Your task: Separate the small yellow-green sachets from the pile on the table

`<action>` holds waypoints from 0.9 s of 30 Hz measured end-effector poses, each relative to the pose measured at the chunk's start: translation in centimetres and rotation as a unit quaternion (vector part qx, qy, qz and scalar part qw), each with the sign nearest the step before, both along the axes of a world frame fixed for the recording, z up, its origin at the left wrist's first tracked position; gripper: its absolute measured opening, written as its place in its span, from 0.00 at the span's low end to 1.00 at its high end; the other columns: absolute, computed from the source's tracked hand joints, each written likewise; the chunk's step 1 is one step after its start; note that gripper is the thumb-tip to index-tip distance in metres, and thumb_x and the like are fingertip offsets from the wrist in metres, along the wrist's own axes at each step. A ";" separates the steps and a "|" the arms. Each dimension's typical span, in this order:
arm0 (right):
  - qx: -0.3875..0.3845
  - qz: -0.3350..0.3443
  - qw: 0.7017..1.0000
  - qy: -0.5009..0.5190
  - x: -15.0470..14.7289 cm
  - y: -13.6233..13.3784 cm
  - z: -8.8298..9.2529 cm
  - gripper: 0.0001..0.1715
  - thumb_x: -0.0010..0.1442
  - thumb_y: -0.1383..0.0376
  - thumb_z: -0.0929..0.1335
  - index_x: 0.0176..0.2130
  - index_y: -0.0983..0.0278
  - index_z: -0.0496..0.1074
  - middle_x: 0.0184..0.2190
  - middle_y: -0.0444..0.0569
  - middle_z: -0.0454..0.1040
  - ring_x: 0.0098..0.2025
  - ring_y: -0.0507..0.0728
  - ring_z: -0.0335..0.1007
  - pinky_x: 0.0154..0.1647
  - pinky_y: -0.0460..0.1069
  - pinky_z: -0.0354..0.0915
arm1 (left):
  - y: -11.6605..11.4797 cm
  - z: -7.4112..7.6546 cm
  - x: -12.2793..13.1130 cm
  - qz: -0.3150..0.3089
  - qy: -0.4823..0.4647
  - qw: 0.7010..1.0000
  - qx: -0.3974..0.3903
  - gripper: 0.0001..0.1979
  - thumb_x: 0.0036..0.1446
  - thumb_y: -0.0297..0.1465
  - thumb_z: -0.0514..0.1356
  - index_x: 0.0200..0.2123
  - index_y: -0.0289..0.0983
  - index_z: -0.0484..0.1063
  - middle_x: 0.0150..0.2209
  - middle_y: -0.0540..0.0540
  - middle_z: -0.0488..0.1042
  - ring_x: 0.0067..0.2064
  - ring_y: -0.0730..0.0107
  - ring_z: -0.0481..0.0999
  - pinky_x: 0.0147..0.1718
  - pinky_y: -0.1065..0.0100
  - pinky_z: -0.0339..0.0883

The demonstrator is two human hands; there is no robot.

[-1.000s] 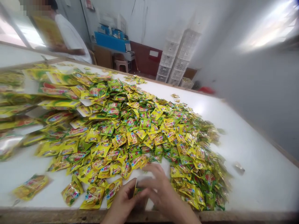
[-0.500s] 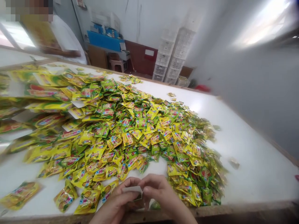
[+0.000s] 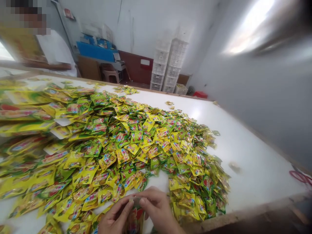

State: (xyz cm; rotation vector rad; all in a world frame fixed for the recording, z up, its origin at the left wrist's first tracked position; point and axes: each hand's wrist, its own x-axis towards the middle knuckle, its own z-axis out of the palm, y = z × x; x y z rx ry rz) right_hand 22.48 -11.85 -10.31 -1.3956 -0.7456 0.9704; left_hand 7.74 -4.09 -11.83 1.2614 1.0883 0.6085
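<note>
Near the front edge of the table, my left hand [image 3: 115, 214] and my right hand [image 3: 156, 206] come together, thumbs and fingertips pinching the top edge of one small packet [image 3: 135, 219]. Its printed front with red and green hangs down between them, and its lower end leaves the picture. A large heap of small yellow and green printed packets [image 3: 148, 136] spreads in front of my hands and to both sides. Bare white tabletop [image 3: 161, 182] shows in a gap just beyond my fingers.
White table [image 3: 253, 156] with a raised wooden rim. Red loop handles [image 3: 297, 177] lie at the right edge. Across the table stands a person in white [image 3: 55, 48]. Stacked white crates [image 3: 175, 61], a blue-topped desk [image 3: 96, 50] and a stool [image 3: 110, 72] are behind.
My fingertips have drawn closer together along the packet's top, and its printed front now faces me. The view has shifted right, bringing the red handles into sight.
</note>
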 end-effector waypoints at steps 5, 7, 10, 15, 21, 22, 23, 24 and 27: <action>-0.029 0.001 0.998 0.054 -0.5 0.4 0.5 0.20 0.49 0.50 0.75 0.35 0.63 0.82 0.29 0.48 0.73 0.24 0.52 0.67 0.20 0.45 0.67 | 0.8 0.4 -0.7 -0.033 0.017 0.998 0.047 0.16 0.49 0.44 0.67 0.39 0.43 0.81 0.45 0.48 0.82 0.52 0.53 0.76 0.55 0.61 0.67; -0.053 -0.016 0.997 0.062 -0.7 0.7 0.5 0.22 0.46 0.50 0.77 0.33 0.65 0.80 0.24 0.46 0.72 0.23 0.51 0.65 0.20 0.44 0.66 | 1.1 0.7 -0.5 -0.032 0.010 0.999 0.033 0.19 0.48 0.44 0.68 0.43 0.43 0.80 0.46 0.48 0.81 0.51 0.53 0.77 0.52 0.62 0.70; -0.068 -0.038 0.995 0.061 -0.7 1.1 0.1 0.23 0.43 0.51 0.78 0.31 0.66 0.79 0.18 0.42 0.68 0.20 0.49 0.61 0.18 0.43 0.63 | 1.6 1.1 -0.2 -0.060 -0.007 0.997 0.052 0.19 0.47 0.42 0.68 0.44 0.44 0.80 0.46 0.47 0.81 0.49 0.54 0.78 0.49 0.64 0.72; -0.043 -0.039 0.993 0.105 -0.8 1.0 -0.2 0.23 0.39 0.52 0.79 0.27 0.67 0.77 0.20 0.43 0.70 0.20 0.50 0.63 0.18 0.44 0.63 | 2.4 1.6 -0.7 -0.136 -0.018 0.981 0.136 0.08 0.51 0.38 0.66 0.33 0.42 0.82 0.40 0.44 0.81 0.43 0.55 0.79 0.44 0.65 0.73; 0.006 -0.028 0.999 0.038 -1.5 -0.4 0.3 0.16 0.50 0.54 0.76 0.31 0.65 0.78 0.25 0.47 0.74 0.26 0.53 0.69 0.26 0.46 0.65 | 1.9 0.2 -1.9 -0.161 -0.019 0.961 0.225 0.08 0.50 0.31 0.68 0.36 0.46 0.82 0.40 0.44 0.81 0.45 0.55 0.79 0.48 0.62 0.71; 0.021 -0.013 1.000 -0.006 -1.2 -0.8 0.6 0.15 0.54 0.55 0.74 0.32 0.64 0.79 0.29 0.49 0.75 0.29 0.54 0.71 0.29 0.46 0.67 | 1.6 0.1 -2.0 -0.169 -0.027 0.955 0.243 0.09 0.50 0.29 0.68 0.37 0.47 0.82 0.41 0.44 0.81 0.46 0.56 0.79 0.48 0.62 0.71; 0.030 0.013 0.999 -0.044 -0.5 -1.2 0.9 0.13 0.57 0.55 0.72 0.34 0.63 0.80 0.33 0.50 0.76 0.32 0.54 0.71 0.31 0.47 0.67 | 1.4 0.2 -2.0 -0.175 -0.034 0.950 0.258 0.10 0.51 0.28 0.67 0.38 0.47 0.82 0.41 0.45 0.81 0.45 0.56 0.79 0.48 0.63 0.71; 0.031 0.039 0.996 -0.074 0.5 -1.7 1.3 0.13 0.59 0.56 0.70 0.36 0.62 0.80 0.36 0.51 0.76 0.33 0.54 0.71 0.32 0.47 0.68 | 1.3 0.4 -2.0 -0.182 -0.039 0.945 0.269 0.10 0.53 0.28 0.66 0.38 0.47 0.82 0.41 0.45 0.81 0.45 0.57 0.79 0.48 0.63 0.70; -0.020 0.022 0.990 -0.137 4.3 -3.4 2.6 0.11 0.61 0.60 0.68 0.40 0.61 0.79 0.37 0.49 0.74 0.29 0.52 0.69 0.28 0.46 0.67 | 1.1 1.4 -1.5 -0.226 -0.023 0.937 0.267 0.12 0.56 0.30 0.63 0.43 0.47 0.81 0.37 0.45 0.79 0.41 0.60 0.78 0.43 0.66 0.70</action>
